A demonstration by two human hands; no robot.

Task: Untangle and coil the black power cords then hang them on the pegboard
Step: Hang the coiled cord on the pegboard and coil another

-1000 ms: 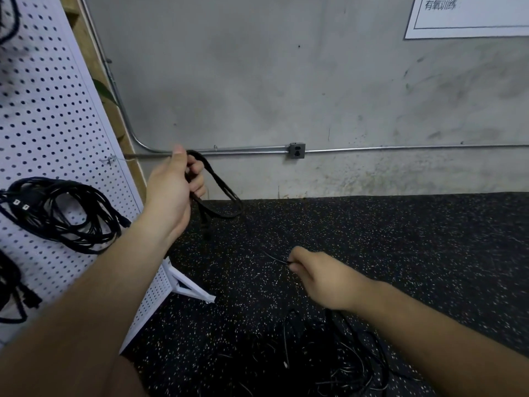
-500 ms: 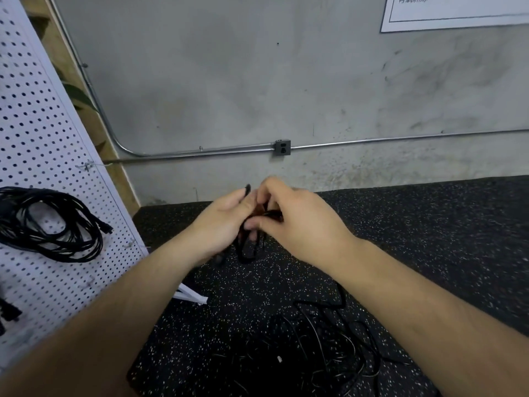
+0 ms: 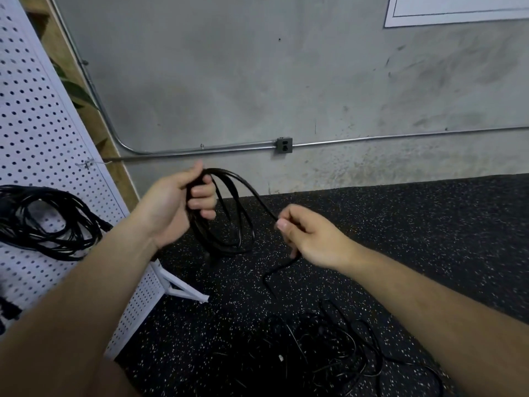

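Observation:
My left hand grips several loops of a black power cord that hang below its fingers. From the top of the loops the cord runs right to my right hand, which pinches it between thumb and fingers. Below my right hand the cord drops to a tangled pile of black cords on the floor. The white pegboard leans at the left, with a coiled black cord hanging on it.
The floor is black speckled rubber matting. A grey concrete wall carries a metal conduit and a small outlet box. The pegboard's white foot juts onto the floor. More black cord shows at the left edge.
My hands, which met in the middle half a second ago, have drawn apart. The left hand now holds more loops, and the right hand has slid out along the cord.

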